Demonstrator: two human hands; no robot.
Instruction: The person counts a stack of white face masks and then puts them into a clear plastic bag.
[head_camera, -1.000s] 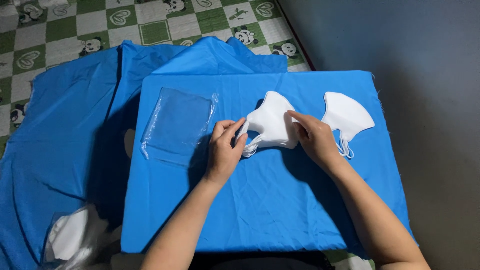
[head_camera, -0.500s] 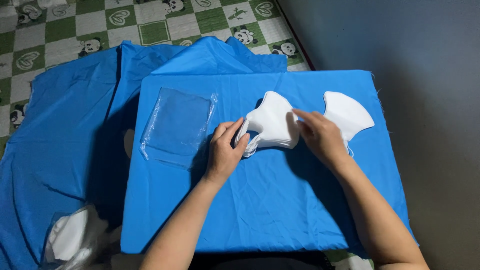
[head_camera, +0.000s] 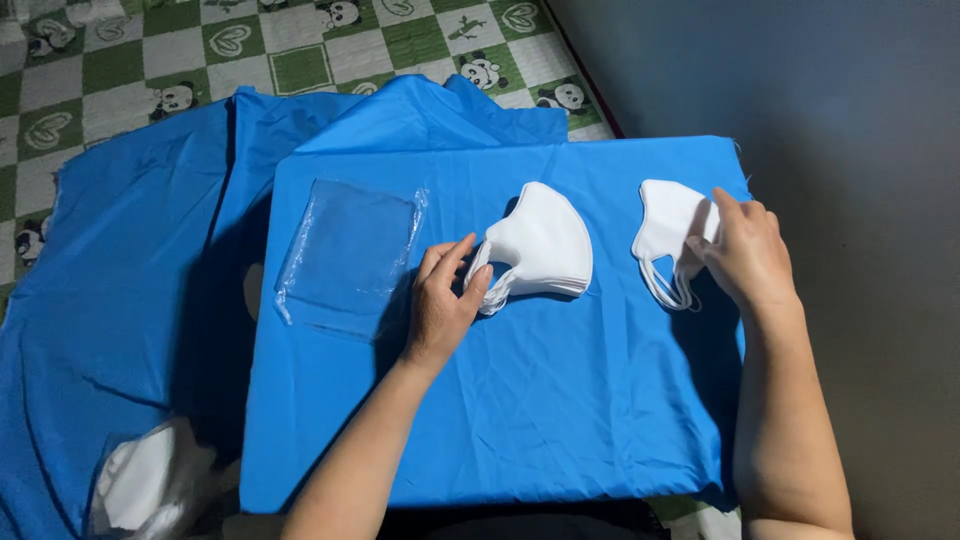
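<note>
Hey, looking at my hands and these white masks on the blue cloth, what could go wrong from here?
The stack of white masks is pinned only at its strap end by your left hand; the far edges may fan out or slide. The single mask under your right hand lies near the table's right edge, so it might slip off. Its loose ear loops could snag your fingers. The clear plastic bag is hard to see and easily brushed aside.
</note>
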